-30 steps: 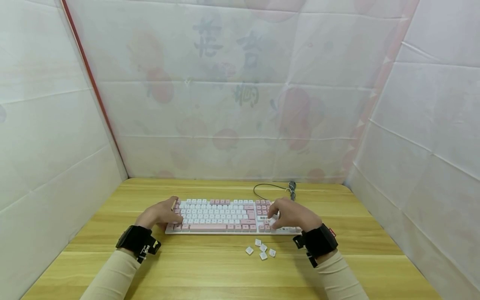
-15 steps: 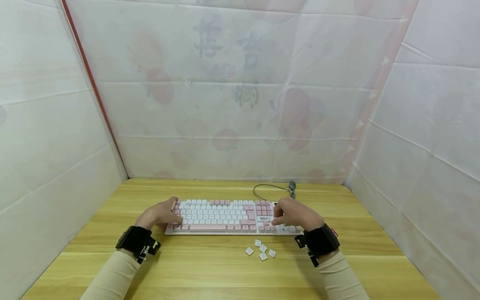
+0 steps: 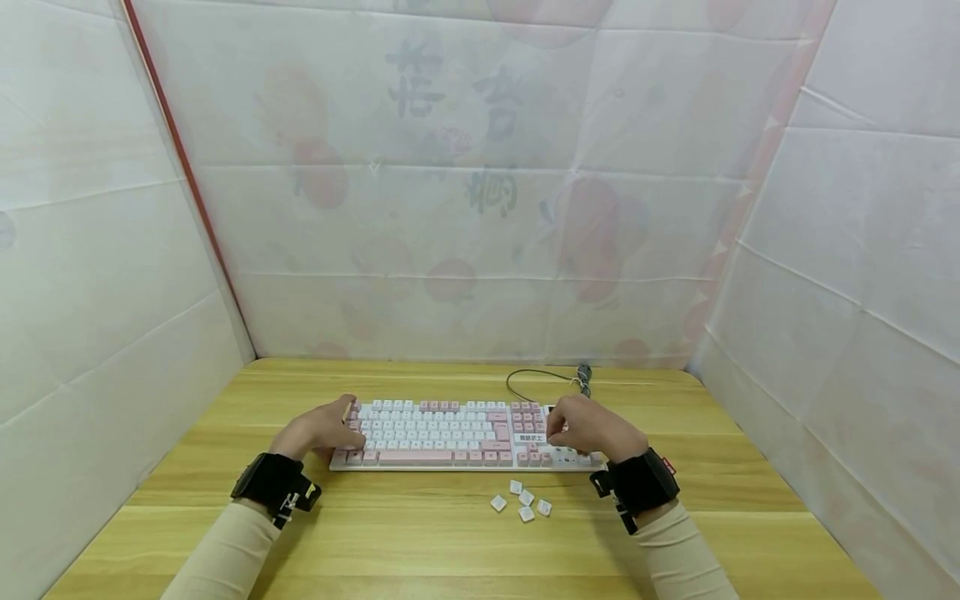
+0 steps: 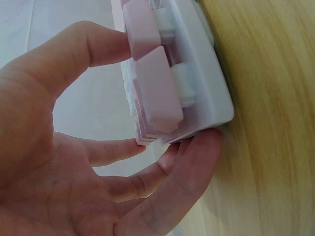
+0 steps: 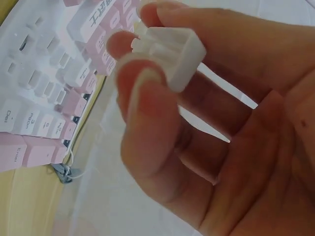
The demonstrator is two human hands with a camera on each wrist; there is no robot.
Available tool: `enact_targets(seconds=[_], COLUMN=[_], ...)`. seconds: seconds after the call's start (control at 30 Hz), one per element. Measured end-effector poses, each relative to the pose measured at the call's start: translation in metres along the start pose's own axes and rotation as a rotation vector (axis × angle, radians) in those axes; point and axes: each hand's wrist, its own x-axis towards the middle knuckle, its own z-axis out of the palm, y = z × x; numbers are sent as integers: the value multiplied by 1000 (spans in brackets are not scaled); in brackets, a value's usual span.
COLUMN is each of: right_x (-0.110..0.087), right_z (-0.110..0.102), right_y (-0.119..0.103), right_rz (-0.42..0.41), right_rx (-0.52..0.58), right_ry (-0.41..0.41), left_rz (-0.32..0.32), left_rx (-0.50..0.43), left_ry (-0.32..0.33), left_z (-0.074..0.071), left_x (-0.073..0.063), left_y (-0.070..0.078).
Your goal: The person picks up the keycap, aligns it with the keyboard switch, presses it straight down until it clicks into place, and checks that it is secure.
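A pink-and-white keyboard (image 3: 435, 435) lies on the wooden table. My left hand (image 3: 321, 427) grips its left end: in the left wrist view the thumb is on a pink keycap (image 4: 142, 29), while fingers bend round the edge of the white case (image 4: 209, 73). Over the number pad, my right hand (image 3: 596, 429) pinches a white keycap (image 5: 184, 59) between thumb and fingers, its hollow underside showing in the right wrist view. Below it, several key positions on the number pad (image 5: 44, 69) have no caps, leaving bare switch slots.
Several loose white keycaps (image 3: 527, 497) lie on the table in front of the keyboard's right half. A coiled cable (image 3: 583, 379) sits behind the keyboard. White printed sheeting (image 3: 480, 317) encloses the table at the back and both sides.
My right hand has shifted slightly right, and the label beside the number pad now shows more. The keycap in its fingers has turned mostly out of sight in the head view. My left hand stays put.
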Motion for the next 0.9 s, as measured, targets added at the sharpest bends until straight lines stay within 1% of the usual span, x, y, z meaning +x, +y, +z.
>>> enact_targets(seconds=[0.3,0.47,0.8,0.9], right_x=[-2,-2,1,1], right_z=[3,3,4,5], right_y=[0,2,4,4], right_rz=[43,64,105,98], right_rx=[60,33,-34,-40], right_ry=[-24,-29,-12,-6], left_rz=[2,-8,4,0], left_rx=[-2,-18,-22,-21], left_ry=[-3,-9,-11,-10], left_z=[0,0,0,0], left_x=[0,0,-2,-1], left_y=[0,0,0,1])
